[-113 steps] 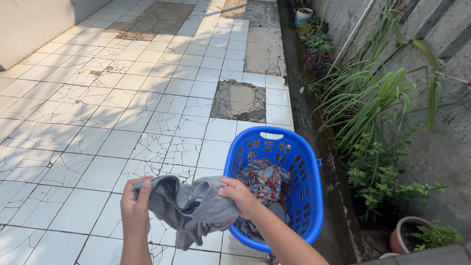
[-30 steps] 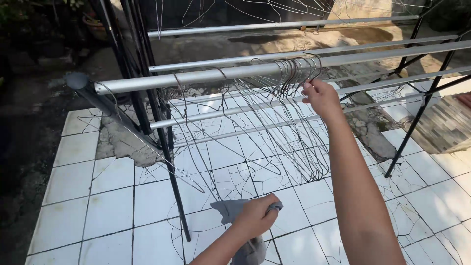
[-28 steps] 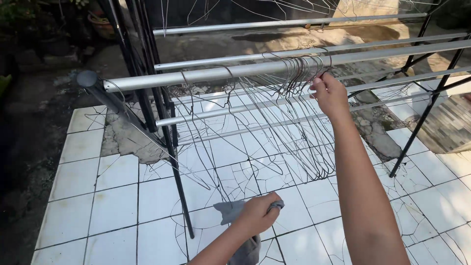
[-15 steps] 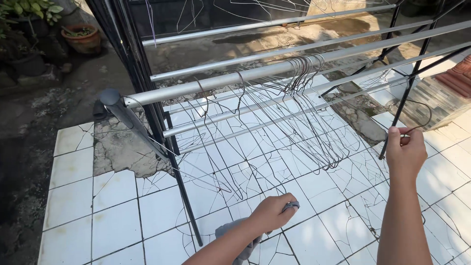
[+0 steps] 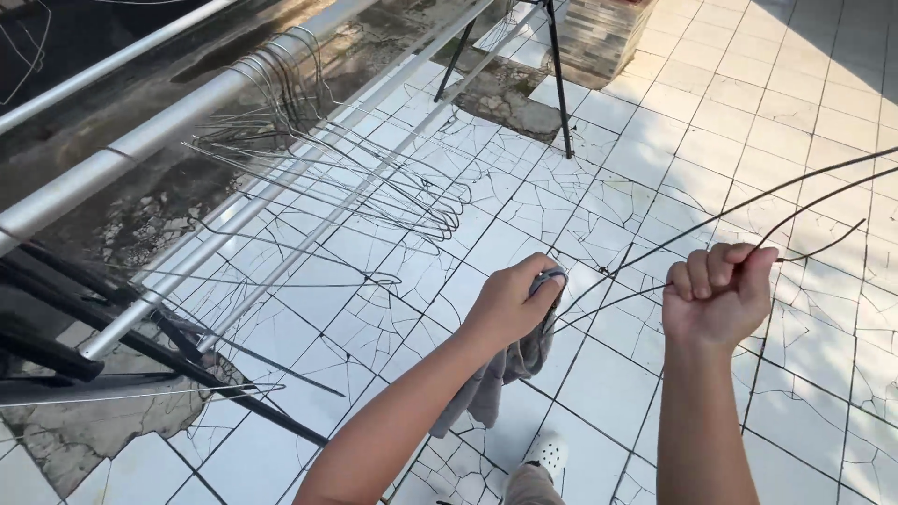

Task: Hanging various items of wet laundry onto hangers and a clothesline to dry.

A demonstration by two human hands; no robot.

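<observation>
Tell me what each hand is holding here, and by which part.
The left hand grips a grey garment by a bunched upper edge. The right hand is closed around a thin wire hanger, seemingly near its neck.

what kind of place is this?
Likely an outdoor laundry-drying yard: sunlit cracked white floor tiles, a metal drying rack with wire hangers, the left hand holding a grey garment.

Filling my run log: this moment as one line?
left hand: grips grey cloth garment | right hand: grips thin wire hanger | behind: metal drying rack
</observation>
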